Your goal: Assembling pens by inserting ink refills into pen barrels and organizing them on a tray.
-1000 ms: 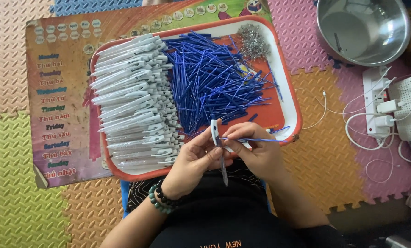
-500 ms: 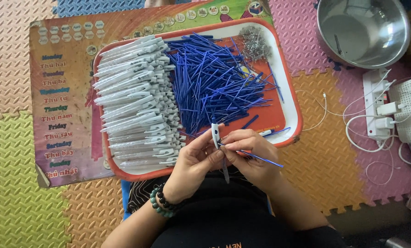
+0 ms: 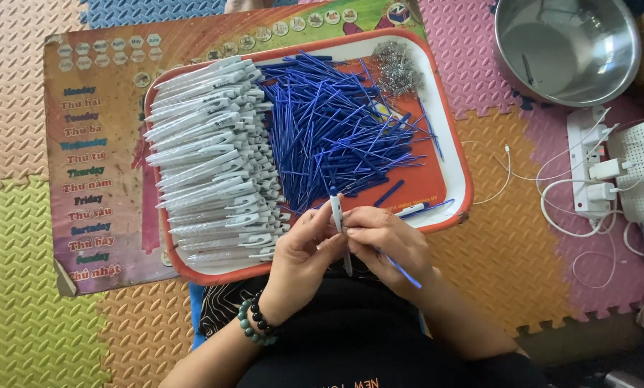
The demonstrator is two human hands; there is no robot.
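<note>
- Both hands are up over the near rim of the tray point(image 3: 448, 108), and between them stands a white pen barrel point(image 3: 338, 219), nearly upright, its blue tip poking out above the fingers
- The left hand point(image 3: 304, 255) has its grip clamped on the pen barrel from the left, thumb and fingertips pinched around the middle of it
- The right hand point(image 3: 387, 241) presses on the same barrel from the other side, its grip closed too, and a thin blue refill point(image 3: 401, 269) sticks out slanting from under that hand towards the lap
- A beaded bracelet point(image 3: 256, 323) in dark and green beads sits on the left wrist
- In the tray: a neat stack of white pen barrels point(image 3: 210, 158) on the left, a loose heap of blue refills point(image 3: 336, 129) in the middle, a small pile of metal springs point(image 3: 396, 66) at the far corner
- Under the tray lies a rectangular poster point(image 3: 92, 165), orange-brown, with a column of coloured words down its left side and a row of small picture tiles along the top
- Beyond, on the foam puzzle floor mat point(image 3: 20, 287): a steel bowl point(image 3: 566, 47) top right, and a white power strip point(image 3: 588, 165) with white cables curling off it
</note>
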